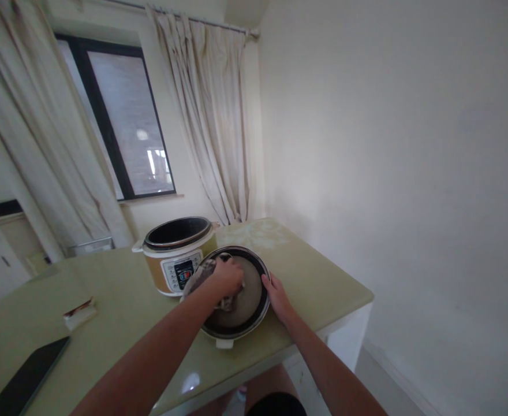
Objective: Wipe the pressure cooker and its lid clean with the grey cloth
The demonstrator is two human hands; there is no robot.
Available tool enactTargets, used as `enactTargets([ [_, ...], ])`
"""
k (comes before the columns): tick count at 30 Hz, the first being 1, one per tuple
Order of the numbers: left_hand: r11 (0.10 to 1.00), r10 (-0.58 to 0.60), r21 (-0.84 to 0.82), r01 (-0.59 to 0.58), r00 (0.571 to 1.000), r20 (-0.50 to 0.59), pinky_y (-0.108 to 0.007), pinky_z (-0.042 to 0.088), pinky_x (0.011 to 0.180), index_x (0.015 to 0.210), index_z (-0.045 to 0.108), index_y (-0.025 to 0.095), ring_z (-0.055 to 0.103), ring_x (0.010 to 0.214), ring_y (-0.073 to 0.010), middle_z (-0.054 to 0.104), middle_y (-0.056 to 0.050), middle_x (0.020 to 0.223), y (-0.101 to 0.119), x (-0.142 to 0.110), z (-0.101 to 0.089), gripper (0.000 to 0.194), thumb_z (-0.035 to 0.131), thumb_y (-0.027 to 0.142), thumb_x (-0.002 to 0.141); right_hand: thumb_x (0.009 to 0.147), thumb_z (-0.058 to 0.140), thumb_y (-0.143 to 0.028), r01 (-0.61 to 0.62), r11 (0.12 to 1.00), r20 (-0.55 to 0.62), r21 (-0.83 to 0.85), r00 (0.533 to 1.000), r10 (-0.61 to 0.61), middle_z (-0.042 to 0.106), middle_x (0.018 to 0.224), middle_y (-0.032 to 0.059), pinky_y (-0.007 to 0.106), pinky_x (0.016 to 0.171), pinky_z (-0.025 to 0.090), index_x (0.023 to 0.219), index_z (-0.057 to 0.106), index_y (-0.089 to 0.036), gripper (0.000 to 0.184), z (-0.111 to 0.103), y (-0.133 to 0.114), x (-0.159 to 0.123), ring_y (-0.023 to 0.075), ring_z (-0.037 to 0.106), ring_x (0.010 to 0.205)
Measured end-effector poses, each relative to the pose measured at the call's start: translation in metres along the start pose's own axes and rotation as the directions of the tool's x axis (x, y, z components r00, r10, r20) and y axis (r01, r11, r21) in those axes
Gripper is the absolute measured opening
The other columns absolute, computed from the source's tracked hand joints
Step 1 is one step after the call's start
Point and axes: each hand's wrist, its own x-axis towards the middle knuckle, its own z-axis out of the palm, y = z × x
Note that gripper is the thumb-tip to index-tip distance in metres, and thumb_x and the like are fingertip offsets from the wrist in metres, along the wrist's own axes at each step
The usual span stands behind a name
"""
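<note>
The round lid [249, 306] of an electric pressure cooker shows its grey underside and dark ring, tilted above the table's near edge. My left hand [228, 277] is closed on a patterned cloth [198, 278], pressing it against the inner face of this lid. On the right side, my right hand [277, 296] grips the lid's rim, thumb over the edge and the other fingers mostly hidden. Just behind and to the left stands the cooker body [156, 271], white and gold with a control panel and an uncovered dark pot opening.
All this is on a pale green table [119, 289] with a rounded right corner. A dark flat tablet-like object [29, 375] and a small white packet [79, 315] lie on the left. Beyond are curtains [210, 115], a window [128, 121] and a white wall [388, 173].
</note>
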Motion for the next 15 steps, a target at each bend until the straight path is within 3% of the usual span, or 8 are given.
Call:
enactTargets([
  [3, 0.998, -0.049, 0.029, 0.053, 0.990, -0.130, -0.071, 0.032, 0.113, 0.086, 0.079, 0.019, 0.047, 0.135, -0.0419, 0.067, -0.014, 0.131, -0.016, 0.001, -0.004, 0.012, 0.075, 0.008, 0.082, 0.093, 0.056, -0.075, 0.001, 0.999, -0.002, -0.042, 1.000, -0.001, 0.076, 0.126, 0.0097, 0.049, 0.115, 0.045, 0.121, 0.075, -0.023, 0.061, -0.002, 0.002, -0.001, 0.0301, 0.066, 0.121],
  [6, 0.997, -0.061, 0.032, 0.068, 0.981, -0.183, -0.063, 0.036, 0.112, 0.098, 0.079, 0.025, 0.042, 0.137, -0.0388, 0.059, -0.011, 0.142, -0.023, 0.000, -0.001, 0.020, 0.069, 0.010, 0.088, 0.095, 0.056, -0.072, 0.012, 0.998, -0.003, -0.068, 1.000, -0.012, 0.076, 0.125, 0.0096, 0.048, 0.113, 0.047, 0.121, 0.074, -0.023, 0.059, -0.002, 0.005, -0.001, 0.0296, 0.067, 0.119],
  [9, 0.992, -0.124, -0.031, 0.120, 0.962, -0.242, -0.054, 0.045, 0.104, 0.114, 0.075, 0.031, 0.045, 0.132, -0.0364, 0.055, -0.011, 0.143, -0.013, 0.005, 0.008, 0.034, 0.066, 0.012, 0.087, 0.096, 0.055, -0.072, 0.036, 0.997, 0.002, -0.064, 0.999, -0.036, 0.075, 0.127, 0.0090, 0.047, 0.113, 0.047, 0.121, 0.074, -0.023, 0.058, -0.002, 0.007, -0.001, 0.0291, 0.067, 0.119],
  [12, 0.961, -0.245, -0.196, 0.194, 0.927, -0.283, -0.046, 0.050, 0.100, 0.123, 0.073, 0.032, 0.054, 0.122, -0.0330, 0.055, -0.011, 0.137, 0.006, 0.014, 0.020, 0.041, 0.070, 0.021, 0.083, 0.096, 0.054, -0.072, 0.047, 0.996, -0.023, -0.070, 0.999, -0.049, 0.075, 0.128, 0.0085, 0.046, 0.114, 0.047, 0.119, 0.074, -0.024, 0.058, -0.003, 0.009, 0.000, 0.0289, 0.066, 0.121],
  [15, 0.948, -0.237, -0.271, 0.167, 0.938, -0.254, -0.044, 0.051, 0.103, 0.120, 0.076, 0.031, 0.061, 0.117, -0.0307, 0.058, -0.010, 0.133, 0.021, 0.019, 0.027, 0.040, 0.073, 0.032, 0.081, 0.095, 0.055, -0.074, 0.023, 0.998, -0.041, -0.052, 0.999, -0.026, 0.077, 0.121, 0.0088, 0.046, 0.112, 0.048, 0.116, 0.075, -0.022, 0.059, -0.003, 0.011, 0.001, 0.0292, 0.068, 0.117],
])
